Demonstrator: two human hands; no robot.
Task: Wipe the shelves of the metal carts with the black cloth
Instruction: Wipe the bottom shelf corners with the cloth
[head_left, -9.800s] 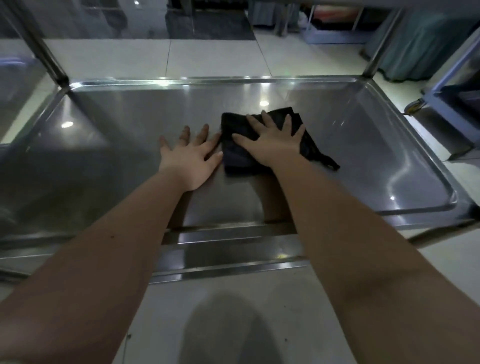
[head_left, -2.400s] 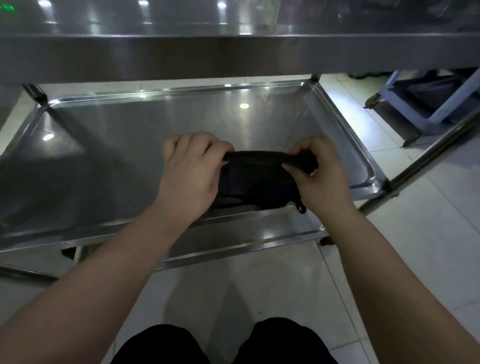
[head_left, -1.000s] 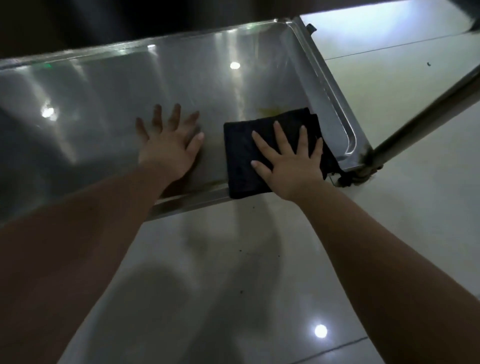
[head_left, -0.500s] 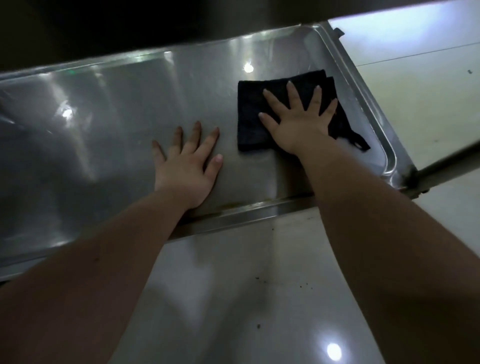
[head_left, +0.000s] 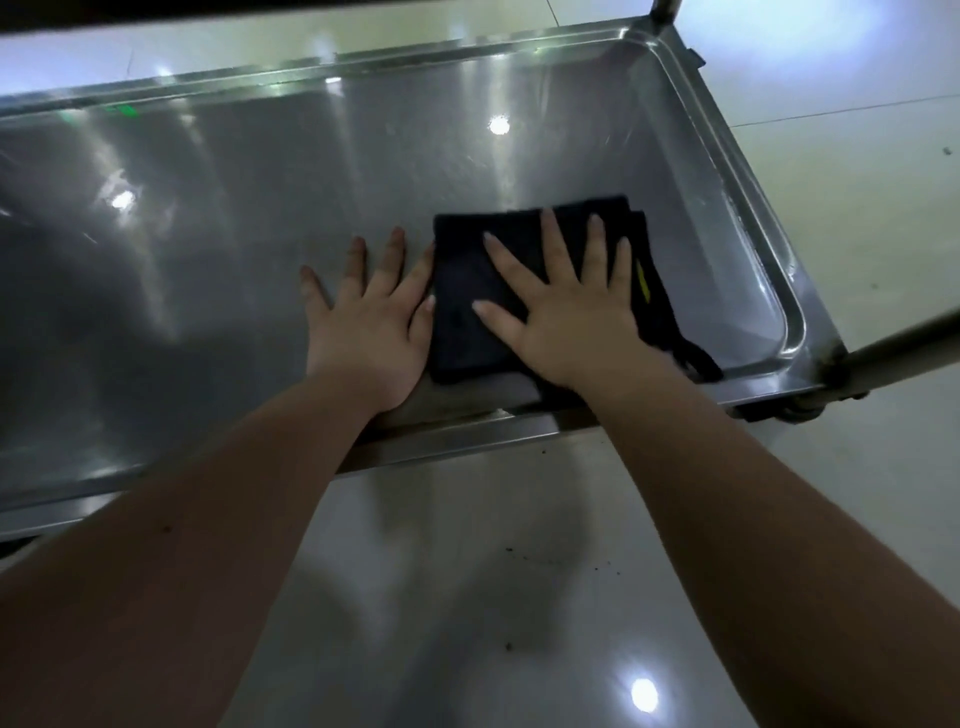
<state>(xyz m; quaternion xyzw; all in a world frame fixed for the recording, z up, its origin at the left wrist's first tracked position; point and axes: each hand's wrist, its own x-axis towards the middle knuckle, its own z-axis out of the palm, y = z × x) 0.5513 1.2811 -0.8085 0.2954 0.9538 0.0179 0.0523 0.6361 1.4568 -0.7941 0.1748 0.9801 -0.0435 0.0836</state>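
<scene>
The folded black cloth (head_left: 465, 306) lies flat on the bottom shelf (head_left: 218, 244) of the metal cart, toward its near right part. My right hand (head_left: 571, 317) presses on the cloth with fingers spread and straight. A small yellow tag and a loop show at the cloth's right edge. My left hand (head_left: 369, 322) rests flat on the bare steel just left of the cloth, its thumb side touching the cloth's edge.
The shelf has a raised rim (head_left: 737, 171) all round. A cart leg (head_left: 904, 353) and a caster (head_left: 800, 410) stand at the near right corner. Glossy tiled floor (head_left: 467, 597) with small dark specks lies below me. A higher shelf's dark edge crosses the top.
My right hand has slid the cloth back toward the near edge and slightly left. It now lies against my left hand, which stayed flat on the shelf.
</scene>
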